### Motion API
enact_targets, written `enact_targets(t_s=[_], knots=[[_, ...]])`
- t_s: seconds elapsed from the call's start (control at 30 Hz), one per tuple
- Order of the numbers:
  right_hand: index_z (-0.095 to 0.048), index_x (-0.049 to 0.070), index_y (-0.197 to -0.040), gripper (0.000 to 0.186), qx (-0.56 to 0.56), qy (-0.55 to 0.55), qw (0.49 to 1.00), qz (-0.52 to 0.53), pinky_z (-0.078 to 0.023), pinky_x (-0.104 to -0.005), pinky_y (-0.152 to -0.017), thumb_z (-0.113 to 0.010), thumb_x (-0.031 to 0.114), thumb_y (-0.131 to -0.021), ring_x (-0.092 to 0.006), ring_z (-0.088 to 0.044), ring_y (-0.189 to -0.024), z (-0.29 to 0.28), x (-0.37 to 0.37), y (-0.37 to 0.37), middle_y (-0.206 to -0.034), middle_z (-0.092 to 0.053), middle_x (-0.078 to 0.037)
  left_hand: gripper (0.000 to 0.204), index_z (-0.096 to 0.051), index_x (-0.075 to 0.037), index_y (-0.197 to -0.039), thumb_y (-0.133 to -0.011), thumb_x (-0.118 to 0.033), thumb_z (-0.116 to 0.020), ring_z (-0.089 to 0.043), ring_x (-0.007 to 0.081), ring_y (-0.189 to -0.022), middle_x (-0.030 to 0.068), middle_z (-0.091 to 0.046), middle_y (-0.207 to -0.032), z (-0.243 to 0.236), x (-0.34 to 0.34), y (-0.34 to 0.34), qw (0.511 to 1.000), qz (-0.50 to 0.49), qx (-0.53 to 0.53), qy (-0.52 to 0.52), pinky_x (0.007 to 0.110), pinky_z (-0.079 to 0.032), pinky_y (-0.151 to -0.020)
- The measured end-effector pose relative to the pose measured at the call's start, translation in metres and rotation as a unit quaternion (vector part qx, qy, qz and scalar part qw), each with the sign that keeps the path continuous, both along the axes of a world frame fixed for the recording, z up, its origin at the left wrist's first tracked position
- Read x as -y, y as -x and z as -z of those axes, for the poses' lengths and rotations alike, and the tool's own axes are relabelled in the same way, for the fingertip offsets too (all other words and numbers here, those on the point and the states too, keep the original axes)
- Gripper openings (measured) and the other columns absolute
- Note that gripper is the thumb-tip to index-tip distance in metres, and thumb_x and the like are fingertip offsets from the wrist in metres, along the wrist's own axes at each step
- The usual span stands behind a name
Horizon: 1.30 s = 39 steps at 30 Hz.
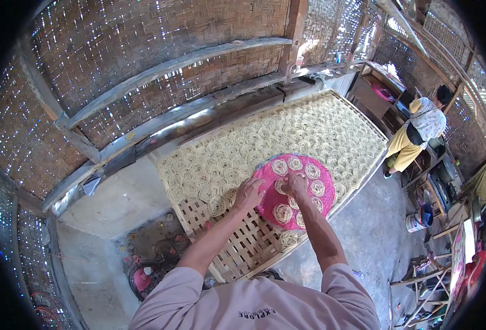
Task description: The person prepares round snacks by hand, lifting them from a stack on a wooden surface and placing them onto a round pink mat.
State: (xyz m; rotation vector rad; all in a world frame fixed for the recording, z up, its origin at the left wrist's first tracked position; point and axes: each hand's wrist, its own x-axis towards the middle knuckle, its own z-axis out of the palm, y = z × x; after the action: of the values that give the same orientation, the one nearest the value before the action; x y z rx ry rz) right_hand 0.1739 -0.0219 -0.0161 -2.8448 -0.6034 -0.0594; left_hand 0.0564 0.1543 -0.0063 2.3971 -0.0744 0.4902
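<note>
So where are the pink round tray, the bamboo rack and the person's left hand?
pink round tray (324, 206): head view, bare right edge of the tray.
bamboo rack (243, 247): head view, bare slats at the near end.
left hand (249, 193): head view, back of the hand at the tray's left edge.

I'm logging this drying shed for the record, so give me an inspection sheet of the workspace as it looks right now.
Surface: slatted bamboo drying rack, its near end bare.
Job's things: round pink tray carrying coiled noodle nests; many more noodle coils in rows on the rack.
Clutter: paint can on the floor; scraps and a pink item by the rack's near corner.
Grippers: left hand on the tray's edge; right hand on a nest on the tray.
Cables: nothing seen.
Surroundings: woven bamboo walls; concrete floor; another person at the right.
</note>
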Motion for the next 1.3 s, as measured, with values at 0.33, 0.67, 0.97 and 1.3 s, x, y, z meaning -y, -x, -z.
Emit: enact_targets(t_s=[0.33, 0.67, 0.97, 1.3], knots=[[-0.069, 0.006, -0.09, 0.026, -0.213, -0.136, 0.96, -0.118, -0.051, -0.0336, -0.07, -0.065, 0.027, -0.075, -0.0244, -0.066, -0.079, -0.071, -0.024, 0.069, -0.084, -0.069, -0.013, 0.039, -0.061, -0.003, -0.111, -0.074, -0.01, -0.067, -0.059, 0.027, -0.106, 0.0139, -0.064, -0.109, -0.034, -0.03, 0.033, 0.981, 0.094, -0.135, 0.104, 0.034, -0.045, -0.093], [-0.068, 0.007, -0.094, 0.018, -0.123, -0.304, 0.904, -0.275, -0.047, -0.0379, -0.075, -0.064, 0.018, -0.079, -0.0236, -0.06, -0.082, -0.032, -0.079, 0.102, -0.086, -0.064, -0.008, 0.011, -0.067, -0.007, -0.088, -0.079, -0.012, -0.064, -0.062, 0.0276, -0.084, 0.0095, -0.065, -0.085, -0.035, -0.078, 0.084, 1.0, -0.008, 0.024, 0.008, 0.038, -0.049, -0.077], [-0.069, 0.013, -0.089, 0.019, 0.125, -0.155, 0.909, -0.365, -0.04, -0.0398, -0.082, -0.065, 0.021, -0.072, -0.0224, -0.056, -0.094, 0.02, -0.075, 0.162, -0.092, -0.065, -0.004, 0.02, -0.067, -0.006, -0.092, -0.073, -0.011, -0.069, -0.056, 0.027, -0.103, 0.0088, -0.062, -0.102, 0.018, -0.085, 0.142, 0.986, 0.031, 0.069, -0.151, 0.04, -0.043, -0.09], [-0.064, 0.008, -0.105, 0.03, 0.099, -0.119, 0.982, -0.105, -0.037, -0.0453, -0.093, -0.057, 0.017, -0.077, -0.0277, -0.055, -0.101, 0.004, 0.001, 0.126, -0.103, -0.064, -0.009, 0.019, -0.067, -0.008, -0.092, -0.074, -0.008, -0.067, -0.057, 0.0258, -0.101, 0.0064, -0.062, -0.1, -0.006, -0.052, 0.123, 0.989, 0.042, 0.103, -0.096, 0.042, -0.044, -0.087]])
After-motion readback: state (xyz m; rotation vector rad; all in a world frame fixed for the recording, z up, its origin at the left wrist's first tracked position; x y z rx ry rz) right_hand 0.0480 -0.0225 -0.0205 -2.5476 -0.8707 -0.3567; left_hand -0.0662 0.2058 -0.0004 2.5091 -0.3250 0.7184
